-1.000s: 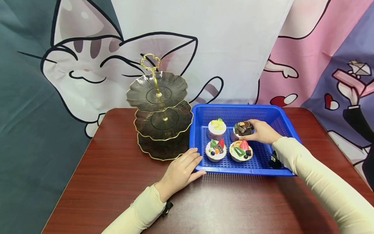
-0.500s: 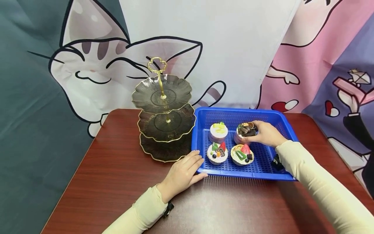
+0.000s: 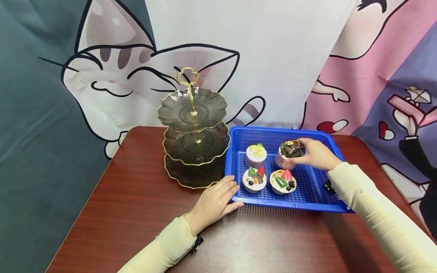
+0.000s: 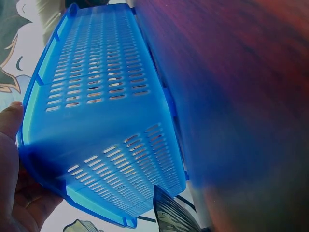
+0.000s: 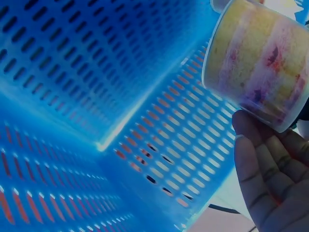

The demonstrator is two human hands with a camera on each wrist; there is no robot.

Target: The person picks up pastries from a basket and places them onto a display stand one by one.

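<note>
My right hand (image 3: 315, 153) holds a dessert cup (image 3: 286, 162) between thumb and fingers, in the back middle of the blue basket (image 3: 269, 203). Brown chocolate-like pieces top this cup. In the right wrist view the clear cup (image 5: 260, 63) shows yellow and pink layers, its base above the slotted basket floor. My left hand (image 3: 213, 201) rests on the basket's front left corner, fingers laid over the rim and thumb along the front edge. Beside the held cup stands another cup with yellow topping (image 3: 256, 155). Two fruit tarts, a left one (image 3: 254, 179) and a right one (image 3: 283, 182), sit in front.
A three-tier dark stand (image 3: 196, 146) with scalloped gold rims and a gold handle stands left of the basket, close to its side. The brown wooden table (image 3: 136, 197) bears both. A cartoon-printed cloth (image 3: 273, 57) hangs behind the table.
The right hand has raised the chocolate-topped cup slightly and shifted it a little to the right. The left hand stays on the basket corner. The head view has turned slightly.
</note>
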